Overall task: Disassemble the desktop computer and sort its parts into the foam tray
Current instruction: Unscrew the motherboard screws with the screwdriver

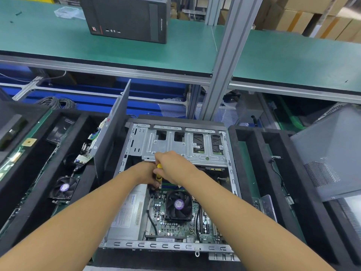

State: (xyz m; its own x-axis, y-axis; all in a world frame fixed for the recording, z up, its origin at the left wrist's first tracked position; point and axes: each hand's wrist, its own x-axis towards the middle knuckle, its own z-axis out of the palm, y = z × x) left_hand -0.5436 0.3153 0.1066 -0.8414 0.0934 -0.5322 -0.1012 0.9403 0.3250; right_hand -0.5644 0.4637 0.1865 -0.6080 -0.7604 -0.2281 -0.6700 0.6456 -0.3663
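Note:
An open desktop case [232, 184] lies flat in front of me, showing its motherboard [175, 229], CPU fan [178, 205], power supply [129, 216] and metal drive cage [187, 147]. My right hand [173, 167] grips the yellow and black handle of a screwdriver [159, 172], held upright just below the drive cage. My left hand [148, 174] sits right beside it, fingers down at the tool's lower end; what they touch is hidden. A black foam tray [91, 178] on the left holds a case fan [64, 187] and a circuit board [86, 153].
A grey side panel [111, 137] stands upright between the case and the left tray. Another black foam tray [259, 159] lies to the right, with a perforated metal cover [330, 161] leaning over it. A second black tower [127, 18] stands on the green upper shelf.

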